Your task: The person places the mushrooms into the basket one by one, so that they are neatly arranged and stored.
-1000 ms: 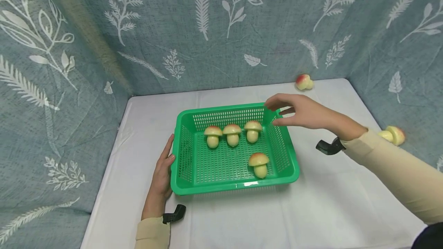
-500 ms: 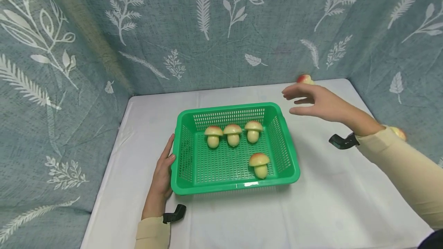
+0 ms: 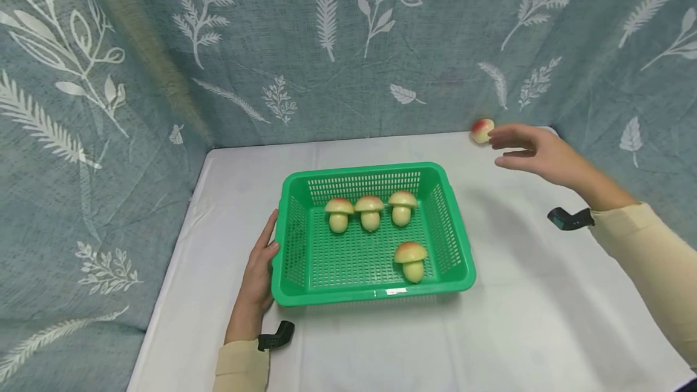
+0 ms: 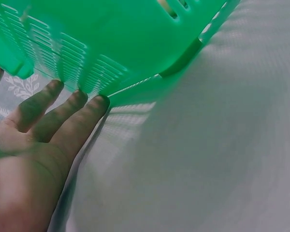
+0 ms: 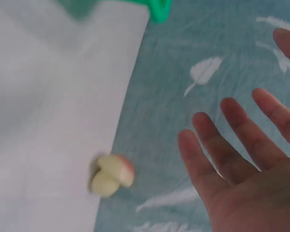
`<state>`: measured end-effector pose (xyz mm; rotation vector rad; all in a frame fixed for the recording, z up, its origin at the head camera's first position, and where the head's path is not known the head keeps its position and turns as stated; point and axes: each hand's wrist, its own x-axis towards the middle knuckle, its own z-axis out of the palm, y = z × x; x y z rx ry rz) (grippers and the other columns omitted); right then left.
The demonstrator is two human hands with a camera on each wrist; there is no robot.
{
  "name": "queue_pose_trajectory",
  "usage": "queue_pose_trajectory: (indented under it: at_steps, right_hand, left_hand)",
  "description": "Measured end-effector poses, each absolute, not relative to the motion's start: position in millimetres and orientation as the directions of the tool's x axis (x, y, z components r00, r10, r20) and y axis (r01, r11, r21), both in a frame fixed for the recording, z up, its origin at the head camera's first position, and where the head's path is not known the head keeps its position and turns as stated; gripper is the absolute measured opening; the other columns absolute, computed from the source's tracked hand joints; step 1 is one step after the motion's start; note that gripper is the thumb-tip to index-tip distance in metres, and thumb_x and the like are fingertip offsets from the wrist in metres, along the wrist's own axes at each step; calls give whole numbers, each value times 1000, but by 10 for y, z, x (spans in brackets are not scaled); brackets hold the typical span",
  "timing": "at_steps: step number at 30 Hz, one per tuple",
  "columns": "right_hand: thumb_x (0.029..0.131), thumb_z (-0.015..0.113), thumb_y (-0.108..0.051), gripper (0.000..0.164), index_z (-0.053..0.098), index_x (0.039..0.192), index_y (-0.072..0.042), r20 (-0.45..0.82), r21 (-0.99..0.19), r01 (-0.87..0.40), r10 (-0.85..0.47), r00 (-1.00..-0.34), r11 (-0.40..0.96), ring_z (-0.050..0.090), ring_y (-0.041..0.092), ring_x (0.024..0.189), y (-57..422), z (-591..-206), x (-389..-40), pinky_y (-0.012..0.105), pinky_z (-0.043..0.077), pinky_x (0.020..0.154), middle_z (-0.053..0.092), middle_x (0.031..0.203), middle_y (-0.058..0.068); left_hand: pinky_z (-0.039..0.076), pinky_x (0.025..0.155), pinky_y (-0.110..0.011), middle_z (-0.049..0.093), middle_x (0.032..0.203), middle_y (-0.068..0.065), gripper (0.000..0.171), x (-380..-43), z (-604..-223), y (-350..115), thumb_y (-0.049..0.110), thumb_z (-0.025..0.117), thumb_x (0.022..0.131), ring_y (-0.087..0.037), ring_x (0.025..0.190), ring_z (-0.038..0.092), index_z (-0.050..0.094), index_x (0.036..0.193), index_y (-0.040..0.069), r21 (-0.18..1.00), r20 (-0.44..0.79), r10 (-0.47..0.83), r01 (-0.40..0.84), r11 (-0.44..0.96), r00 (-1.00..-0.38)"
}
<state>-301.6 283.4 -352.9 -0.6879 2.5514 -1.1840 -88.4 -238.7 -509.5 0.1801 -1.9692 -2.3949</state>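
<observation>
A green plastic basket (image 3: 373, 294) holds several toy mushrooms with cream stems and reddish-yellow caps: three in a back row, such as the middle mushroom (image 3: 370, 213), and a front mushroom (image 3: 411, 262) nearer the right. My left hand (image 3: 256, 277) is at the basket's left side; in the left wrist view its straight fingers (image 4: 70, 118) touch the slotted wall. Over the table's back right my right hand (image 3: 536, 153) is raised, fingers spread and holding nothing. Just left of its fingertips in the head view lies a loose mushroom (image 3: 481, 130), also visible in the right wrist view (image 5: 112, 175).
A white cloth (image 3: 359, 349) covers the table. Blue-grey curtains (image 3: 337, 95) with white leaf prints stand behind it and at both sides. The loose mushroom lies at the table's back edge, close to the curtain.
My right hand has moved from over the basket's back right corner, rightward and back, to beside the loose mushroom. The right sleeve now hides another mushroom at the right edge. My left hand stays put.
</observation>
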Motion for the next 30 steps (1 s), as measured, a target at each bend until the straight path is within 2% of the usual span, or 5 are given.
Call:
queue_pose_trajectory:
  at_steps: [6, 15, 20, 28, 30]
  right_hand:
    - [106, 73, -22, 58, 52, 159, -9, -45, -754, -266, -451, -892, 600, 56, 19, 135, 3088, -3571, -3161, 13, 48, 91, 57, 153, 16]
    - [108, 72, -25, 63, 47, 162, -6, -92, -750, -203, -403, -910, 629, 51, 34, 141, 3251, -3664, -3321, 11, 47, 89, 54, 156, 18]
    - [108, 72, -28, 63, 47, 162, -6, -109, -749, -185, -394, -913, 637, 50, 37, 142, 3280, -3730, -3405, 11, 47, 88, 53, 156, 19]
    - [108, 71, -27, 63, 47, 162, -5, -103, -761, -167, -371, -923, 627, 47, 39, 144, 3307, -3796, -3552, 12, 47, 89, 50, 158, 18]
    - [108, 71, -27, 63, 47, 162, -5, -112, -755, -161, -366, -924, 636, 46, 40, 146, 3306, -3807, -3590, 15, 48, 91, 48, 159, 18]
  left_hand:
    - [60, 97, -37, 28, 176, 3, 70, -884, -5090, -2386, 21, 44, 108, -24, 137, 57, 25, 175, 31, 984, -73, -126, -51, -172, -989]
    - [59, 98, -35, 28, 176, 0, 70, -881, -5090, -2370, 20, 44, 109, -22, 136, 58, 22, 175, 28, 982, -66, -108, -45, -184, -992]
    - [60, 97, -36, 29, 175, 0, 71, -883, -5092, -2357, 20, 44, 109, -23, 134, 59, 21, 176, 26, 981, -69, -112, -47, -188, -991]
    - [59, 98, -36, 31, 174, -1, 71, -880, -5088, -2353, 19, 44, 109, -22, 134, 60, 23, 175, 27, 979, -70, -112, -47, -201, -991]
    - [60, 97, -37, 32, 174, -1, 71, -880, -5087, -2352, 19, 44, 109, -22, 133, 61, 23, 175, 28, 979, -70, -112, -46, -200, -991]
